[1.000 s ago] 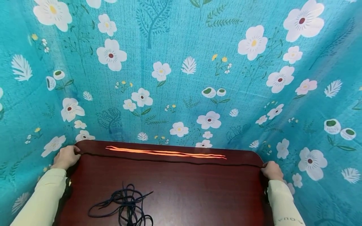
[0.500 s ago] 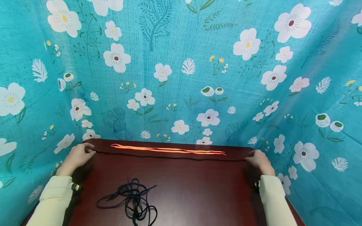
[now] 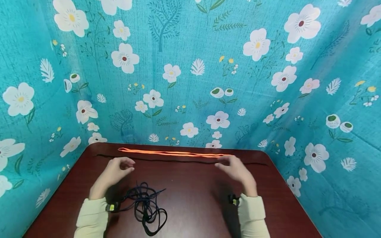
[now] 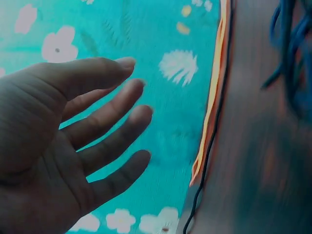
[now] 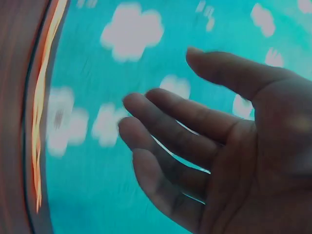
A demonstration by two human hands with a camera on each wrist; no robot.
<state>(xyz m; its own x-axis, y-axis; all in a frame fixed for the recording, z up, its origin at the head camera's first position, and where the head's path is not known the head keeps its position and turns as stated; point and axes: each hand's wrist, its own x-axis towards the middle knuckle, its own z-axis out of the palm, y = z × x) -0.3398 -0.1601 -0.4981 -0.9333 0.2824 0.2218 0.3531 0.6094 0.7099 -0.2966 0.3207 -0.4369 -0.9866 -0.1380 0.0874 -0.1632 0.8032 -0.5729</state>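
A thin black cord (image 3: pixel 169 160) lies stretched nearly straight across the far part of the table. Just beyond it an orange cord (image 3: pixel 178 153), doubled into two strands, runs alongside. Nearer the front sits a loose tangle of dark blue cord (image 3: pixel 146 201). My left hand (image 3: pixel 115 172) hovers over the table by the tangle, its fingers relaxed and holding nothing. Over the right half, my right hand (image 3: pixel 236 172) is also off the surface, with thumb and fingers apart. Both wrist views show bare palms, the left fingers (image 4: pixel 117 122) and right fingers (image 5: pixel 170 126) loosely bent.
The dark red-brown table (image 3: pixel 190 205) has rounded far corners. A turquoise curtain (image 3: pixel 190 82) with white flowers hangs directly behind its far edge and along both sides. A small dark device is strapped at each wrist.
Both hands have let go of the black cord's ends and moved inward and nearer, towards the table's middle. The black cord stays lying across the far side.
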